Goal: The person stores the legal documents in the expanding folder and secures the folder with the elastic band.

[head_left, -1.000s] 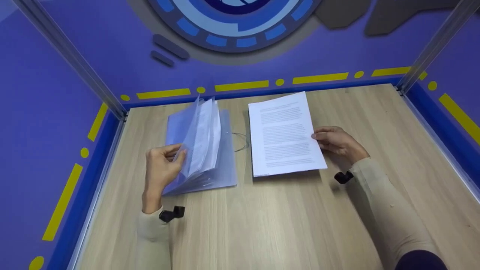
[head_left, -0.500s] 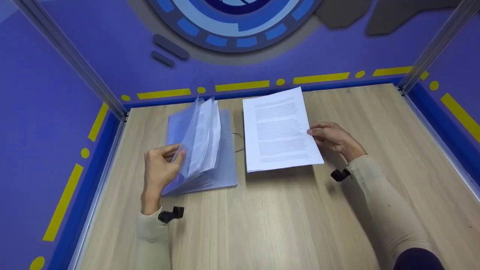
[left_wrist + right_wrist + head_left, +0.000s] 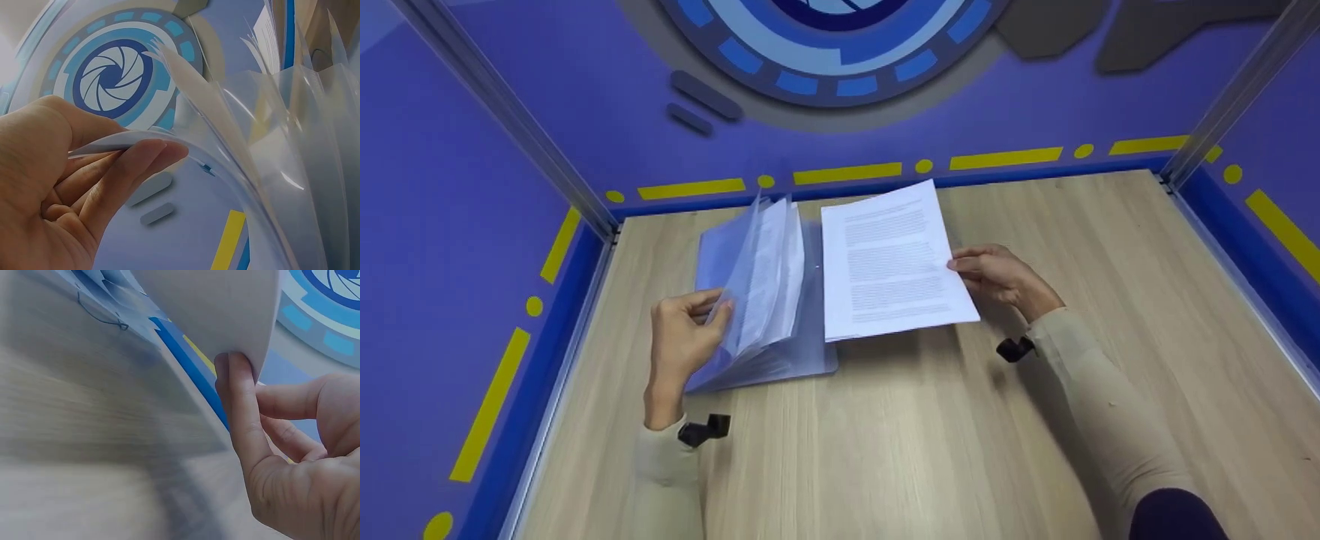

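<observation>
My left hand (image 3: 684, 330) pinches the edge of the cover of a translucent bluish plastic document folder (image 3: 810, 360), holding it raised. Clear dividers and printed papers (image 3: 771, 277) fan out inside; in the left wrist view the pleated clear pockets (image 3: 281, 129) stand apart. On the right, my right hand (image 3: 997, 277) grips the right edge of printed sheets (image 3: 892, 262) between thumb and fingers. These sheets hang above the table, their left edge overlapping the folder's right side in the head view. From the right wrist, the sheets (image 3: 219, 309) look bent near the fingertips.
The wooden table (image 3: 885, 450) is bounded by a blue back wall (image 3: 840, 142) and side walls with metal corner posts. A thin dark elastic cord (image 3: 101, 318) loops from the folder onto the table. Black wrist cameras (image 3: 705, 430) sit on both wrists.
My right hand has carried the printed sheets leftward, from beside the folder to over its right edge, covering the cord in the head view. The left hand stays on the raised cover.
</observation>
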